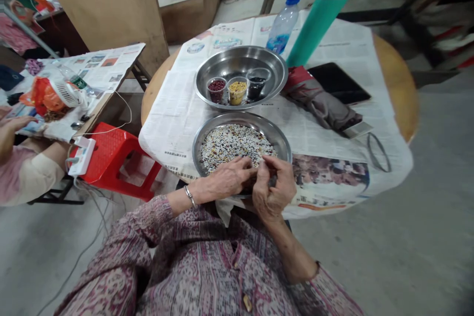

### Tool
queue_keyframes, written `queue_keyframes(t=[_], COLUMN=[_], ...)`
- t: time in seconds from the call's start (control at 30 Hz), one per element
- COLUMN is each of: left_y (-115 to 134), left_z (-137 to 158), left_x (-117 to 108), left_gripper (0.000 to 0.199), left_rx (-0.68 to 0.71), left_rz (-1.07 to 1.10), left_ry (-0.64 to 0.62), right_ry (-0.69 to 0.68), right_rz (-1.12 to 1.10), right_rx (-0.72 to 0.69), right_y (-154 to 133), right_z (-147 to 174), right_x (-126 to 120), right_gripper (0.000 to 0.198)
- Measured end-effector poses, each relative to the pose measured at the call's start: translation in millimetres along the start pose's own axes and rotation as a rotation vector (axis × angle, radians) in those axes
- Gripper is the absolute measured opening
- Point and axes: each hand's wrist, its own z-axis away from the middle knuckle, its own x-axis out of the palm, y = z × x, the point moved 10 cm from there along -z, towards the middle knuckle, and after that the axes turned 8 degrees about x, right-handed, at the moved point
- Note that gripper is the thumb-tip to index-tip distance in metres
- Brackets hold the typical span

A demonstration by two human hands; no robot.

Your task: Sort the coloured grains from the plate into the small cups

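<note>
A steel basin point(287, 148) sits at the near side of the table, holding a mix of white grains point(237, 143) with dark, red and yellow beans among them. My left hand point(233, 176) reaches over its near edge, fingers bent together at the grains. Close beside it, my right hand point(274, 186) is closed with thumb and forefinger pinched. Anything in either set of fingertips is too small or hidden to see. Behind stands a second steel basin point(222, 61) with three clear cups: red beans point(217, 86), yellow beans point(237, 88) and black beans point(255, 86).
Newspaper point(174, 108) covers the round table. Toward its right are a water bottle point(283, 22), a tall green object point(326, 12), a folded umbrella point(322, 103) and a dark tablet point(338, 81). At left stand a red stool point(118, 150) and another table, where a person sits.
</note>
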Motion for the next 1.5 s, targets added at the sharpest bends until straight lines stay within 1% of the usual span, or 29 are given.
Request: queue_keyframes(t=[0.07, 0.17, 0.23, 0.3, 0.4, 0.47, 0.53, 0.6, 0.67, 0.77, 0.83, 0.93, 1.03, 1.1, 1.17, 1.33, 1.4, 1.5], left_y=[3.0, -3.3, -12.1, -25.9, -51.1, -64.1, -68.7, -61.8, -49.1, -30.6, -20.4, -12.1, -10.9, -11.4, -11.9, -11.5, -11.5, -11.6], left_z=[-9.7, -26.0, -34.6, -36.9, -21.7, -0.6, 22.6, 41.4, 54.7, 65.8, 71.7, 85.3, 95.8, 98.7, 99.3, 97.9, 97.8, 98.3], left_x=[-1.4, -3.3, -5.5, -12.3, -31.8, -42.1, -46.3, -47.4, -46.7, -41.3, -39.6, -40.1, -36.6, -34.3, -33.4, -33.5, -33.3, -33.2], left_gripper=[0.026, 0.027, 0.024, 0.023, 0.026, 0.026, 0.024, 0.023, 0.022, 0.021, 0.019, 0.013, 0.012, 0.016, 0.021, 0.025, 0.026, 0.027], left_rx=[0.054, 0.088, 0.083, 0.024, -0.146, -0.263, -0.341, -0.346, -0.323, -0.281, -0.230, -0.151, -0.095, -0.076, -0.072, -0.077, -0.083, -0.087], left_rz=[-0.073, -0.130, -0.138, -0.175, -0.257, -0.275, -0.252, -0.205, -0.156, -0.106, -0.095, -0.110, -0.137, -0.159, -0.180, -0.211, -0.214, -0.211], left_ry=[0.042, 0.061, 0.039, 0.026, 0.076, 0.112, 0.139, 0.196, 0.279, 0.399, 0.507, 0.701, 0.810, 0.842, 0.857, 0.856, 0.851, 0.852], right_ry=[0.012, 0.011, 0.003, -0.010, -0.024, -0.033, -0.042, -0.051, -0.065, -0.112, -0.158, -0.249, -0.331, -0.387, -0.464, -0.674, -0.719, -0.733], right_rz=[0.001, 0.014, 0.024, 0.036, 0.044, 0.039, 0.025, 0.016, 0.024, 0.061, 0.092, 0.151, 0.266, 0.359, 0.433, 0.594, 0.664, 0.687], right_rx=[-0.024, -0.035, -0.021, -0.009, -0.004, -0.001, -0.003, -0.006, -0.012, -0.027, -0.029, -0.004, -0.034, -0.099, -0.173, -0.339, -0.354, -0.327], right_y=[-3.5, -5.8, -4.6, -3.1, -1.4, -0.2, 0.4, 0.3, 0.1, -0.1, 1.5, 7.7, 10.2, 8.7, 7.1, 8.2, 13.3, 20.4], right_z=[-0.2, -1.4, -2.4, -2.8, -2.7, -2.6, -2.5, -2.4, -2.1, -1.7, -3.2, -11.1, -24.0, -31.1, -33.0, -15.7, -9.5, -8.6], right_x=[-1.6, -1.0, 0.6, 2.6, 4.5, 5.4, 6.2, 7.2, 9.4, 15.5, 19.6, 23.9, 26.2, 31.3, 42.1, 79.6, 89.4, 93.0], right_gripper=[0.018, 0.019, 0.019, 0.019, 0.019, 0.018, 0.018, 0.018, 0.017, 0.017, 0.018, 0.020, 0.022, 0.022, 0.022, 0.026, 0.028, 0.027])
